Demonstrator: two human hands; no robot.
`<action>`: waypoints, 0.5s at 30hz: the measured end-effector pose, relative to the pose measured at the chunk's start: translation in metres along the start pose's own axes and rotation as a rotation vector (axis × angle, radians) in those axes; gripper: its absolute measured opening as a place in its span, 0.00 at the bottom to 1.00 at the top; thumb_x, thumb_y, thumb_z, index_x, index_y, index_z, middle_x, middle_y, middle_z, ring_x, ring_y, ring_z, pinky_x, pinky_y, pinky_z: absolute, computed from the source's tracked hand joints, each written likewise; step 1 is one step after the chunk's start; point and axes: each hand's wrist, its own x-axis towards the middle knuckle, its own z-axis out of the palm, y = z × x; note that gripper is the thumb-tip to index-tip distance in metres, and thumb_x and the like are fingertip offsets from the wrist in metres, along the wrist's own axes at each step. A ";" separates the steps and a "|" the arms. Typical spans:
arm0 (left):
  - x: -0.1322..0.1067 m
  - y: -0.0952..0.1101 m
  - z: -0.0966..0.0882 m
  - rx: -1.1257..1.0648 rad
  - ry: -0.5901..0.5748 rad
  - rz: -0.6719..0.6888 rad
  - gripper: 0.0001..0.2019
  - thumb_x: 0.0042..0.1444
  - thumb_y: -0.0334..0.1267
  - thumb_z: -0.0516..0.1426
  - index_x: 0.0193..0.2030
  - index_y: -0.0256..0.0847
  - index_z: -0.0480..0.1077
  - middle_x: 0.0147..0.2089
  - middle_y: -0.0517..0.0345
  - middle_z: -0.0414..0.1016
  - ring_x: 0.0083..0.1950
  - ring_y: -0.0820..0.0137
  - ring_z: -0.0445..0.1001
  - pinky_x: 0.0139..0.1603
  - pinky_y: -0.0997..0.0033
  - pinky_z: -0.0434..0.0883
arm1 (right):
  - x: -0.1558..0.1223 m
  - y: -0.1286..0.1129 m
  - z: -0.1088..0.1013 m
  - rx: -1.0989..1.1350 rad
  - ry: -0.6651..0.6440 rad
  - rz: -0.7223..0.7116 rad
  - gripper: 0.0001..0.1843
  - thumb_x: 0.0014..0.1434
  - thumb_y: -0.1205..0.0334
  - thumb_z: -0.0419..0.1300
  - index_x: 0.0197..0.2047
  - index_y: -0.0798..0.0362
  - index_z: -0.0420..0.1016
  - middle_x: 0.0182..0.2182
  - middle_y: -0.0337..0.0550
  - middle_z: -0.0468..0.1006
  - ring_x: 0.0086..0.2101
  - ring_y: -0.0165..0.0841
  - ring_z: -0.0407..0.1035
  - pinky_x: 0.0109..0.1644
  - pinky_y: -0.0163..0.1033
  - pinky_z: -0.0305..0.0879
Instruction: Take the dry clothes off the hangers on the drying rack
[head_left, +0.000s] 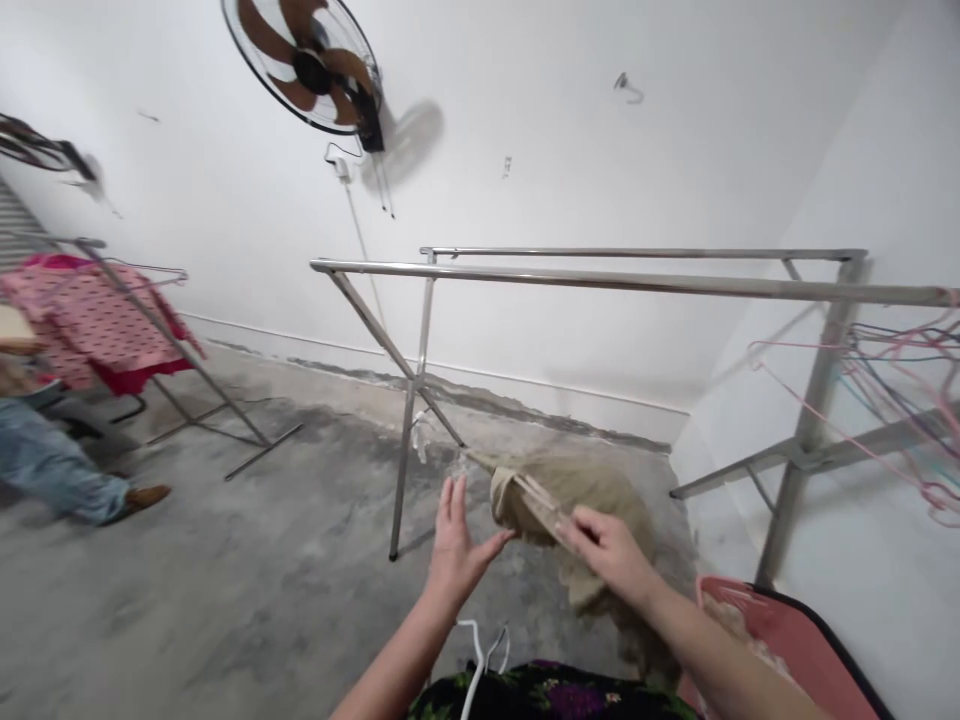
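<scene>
We had the beige, crumpled cloth garment (577, 500) pinched in our right hand (611, 550), fingers closed over its top edge along w/ what looked like a pale hanger bar, prob. so the fabric could hang free below the grip & drape toward the grey concrete floor (225, 600). Our left hand (454, 550) was open, fingers straight & together, thumb stretched toward the garment's left end; it held nothing & sat just beside the cloth, thumb tip near touching, though we couldn't tell if contact was made. The garment lay between both hands & in front of the shiny steel drying rack (600, 282), below its top rail. A red plastic basket (780, 640) stood at our right, near the rack's leg. Coloured wire hangers (900, 400) hung on the rail at far right. A white hanger (480, 665) lay low by our floral-print clothing.
</scene>
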 end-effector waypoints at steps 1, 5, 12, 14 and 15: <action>0.000 0.002 0.003 0.021 -0.001 -0.011 0.41 0.51 0.37 0.60 0.69 0.41 0.45 0.72 0.40 0.38 0.72 0.51 0.41 0.68 0.50 0.50 | -0.007 0.005 0.010 -0.029 -0.057 -0.013 0.26 0.60 0.43 0.52 0.20 0.52 0.54 0.18 0.35 0.57 0.22 0.30 0.55 0.25 0.35 0.48; -0.003 -0.006 -0.004 0.061 -0.055 -0.133 0.26 0.47 0.22 0.47 0.57 0.29 0.61 0.60 0.33 0.60 0.64 0.55 0.58 0.63 0.51 0.57 | -0.025 0.016 0.024 -0.189 -0.121 -0.036 0.25 0.63 0.43 0.49 0.22 0.52 0.51 0.20 0.35 0.57 0.24 0.30 0.56 0.28 0.36 0.47; 0.000 -0.003 -0.041 0.048 -0.240 -0.187 0.14 0.43 0.24 0.48 0.35 0.38 0.69 0.35 0.54 0.74 0.39 0.66 0.71 0.42 0.68 0.68 | -0.025 0.003 0.016 -0.163 -0.111 0.050 0.20 0.65 0.47 0.46 0.30 0.51 0.64 0.25 0.37 0.66 0.29 0.33 0.64 0.35 0.35 0.55; 0.009 0.001 -0.053 0.066 -0.310 -0.204 0.15 0.42 0.23 0.49 0.35 0.38 0.70 0.35 0.55 0.74 0.40 0.66 0.71 0.42 0.70 0.67 | -0.027 -0.001 0.010 -0.113 -0.120 0.051 0.20 0.65 0.47 0.46 0.30 0.50 0.66 0.26 0.37 0.66 0.30 0.33 0.64 0.37 0.35 0.57; 0.014 0.002 -0.059 0.079 -0.347 -0.214 0.15 0.41 0.23 0.49 0.34 0.38 0.71 0.36 0.55 0.74 0.40 0.66 0.71 0.42 0.70 0.67 | -0.029 -0.003 0.007 -0.087 -0.134 0.047 0.20 0.65 0.47 0.47 0.29 0.51 0.66 0.25 0.37 0.66 0.29 0.33 0.63 0.36 0.35 0.57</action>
